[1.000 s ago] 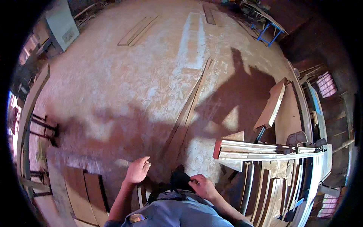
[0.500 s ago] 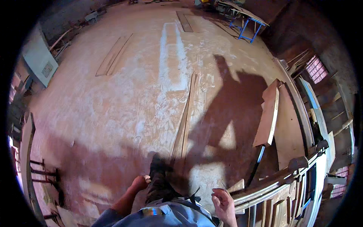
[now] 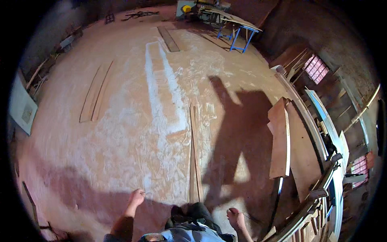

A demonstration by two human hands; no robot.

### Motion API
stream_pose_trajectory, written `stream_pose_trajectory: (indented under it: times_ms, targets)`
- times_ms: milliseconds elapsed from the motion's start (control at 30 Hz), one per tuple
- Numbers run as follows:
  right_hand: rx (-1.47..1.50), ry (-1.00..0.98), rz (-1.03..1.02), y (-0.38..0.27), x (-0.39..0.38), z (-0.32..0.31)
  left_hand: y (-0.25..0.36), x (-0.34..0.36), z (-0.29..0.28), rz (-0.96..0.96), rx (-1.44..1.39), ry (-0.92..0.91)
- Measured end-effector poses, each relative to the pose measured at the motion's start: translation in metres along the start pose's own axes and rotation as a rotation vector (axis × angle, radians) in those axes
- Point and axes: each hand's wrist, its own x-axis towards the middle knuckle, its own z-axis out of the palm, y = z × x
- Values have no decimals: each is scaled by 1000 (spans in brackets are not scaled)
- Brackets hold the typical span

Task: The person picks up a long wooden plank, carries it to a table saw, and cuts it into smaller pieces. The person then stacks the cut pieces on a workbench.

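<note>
My left hand (image 3: 137,197) hangs over the floor, left of my legs, its fingers curled into a loose fist with nothing visible in it. At my right side, my right hand (image 3: 235,219) is also curled closed, and I see nothing in it. Neither hand touches anything. Long narrow wooden strips (image 3: 194,155) lie on the dusty floor (image 3: 117,149) just ahead of my legs. To the right, the nearest things to my right hand are wooden panelled pieces (image 3: 308,230) and a leaning reddish board (image 3: 279,141).
A blue-legged trestle table (image 3: 242,38) stands at the far right. Boards (image 3: 301,151) and long pale strips (image 3: 325,109) lean along the right wall. A flat plank (image 3: 168,39) lies farther ahead. A pale panel (image 3: 24,107) stands at the left edge.
My view has moved forward and turned right, so the far table and floor planks sit lower and farther left. My left hand has swung forward, away from my leg; my right hand's fingers are more curled.
</note>
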Motion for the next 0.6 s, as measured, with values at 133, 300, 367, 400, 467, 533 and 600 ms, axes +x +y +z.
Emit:
stream_pose_trajectory:
  times_ms: [133, 300, 367, 400, 467, 533, 600]
  targets:
    - [508, -99, 492, 81, 67, 25, 75, 70, 29, 9, -231, -265]
    - [640, -87, 968, 153, 145, 66, 136, 175, 6, 451, -215, -458]
    - [668, -59, 737, 123, 185, 90, 134, 223, -39, 247, -236, -512]
    - [1068, -167, 455, 94, 206, 94, 129, 248, -65, 87, -122, -541]
    - [893, -93, 465, -2, 264, 78, 99, 272, -102, -450, -573, -413]
    - [804, -39, 418, -124, 314, 69, 62, 291, -134, -274, -107, -418]
    - [707, -141, 258, -220, 336, 57, 39, 315, -161, -79, 355, -434]
